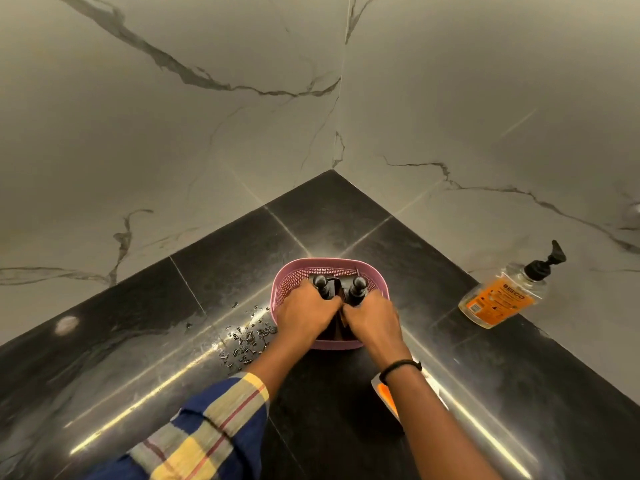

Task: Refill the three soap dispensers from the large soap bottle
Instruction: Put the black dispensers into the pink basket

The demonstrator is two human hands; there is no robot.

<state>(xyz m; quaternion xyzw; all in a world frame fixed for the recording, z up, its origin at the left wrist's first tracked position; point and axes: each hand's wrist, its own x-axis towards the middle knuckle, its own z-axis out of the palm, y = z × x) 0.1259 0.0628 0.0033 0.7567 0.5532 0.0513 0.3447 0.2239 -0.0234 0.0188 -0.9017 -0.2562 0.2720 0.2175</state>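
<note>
Centrally, low in the frame, two dark dispensers were held inside a pink basket [294, 268]: the left hand [304, 313] was curled round the left dispenser [320, 284] and the right hand [372, 318] round the right dispenser [358, 284], each just under its pump head, probably so that both could be handled upright together. A clear pump bottle [498, 299] was stood at the right of the frame on the dark counter [242, 251], well apart from the basket. An orange-and-white object [386, 393] was half hidden under the right forearm; whether it was the large soap bottle could not be told
</note>
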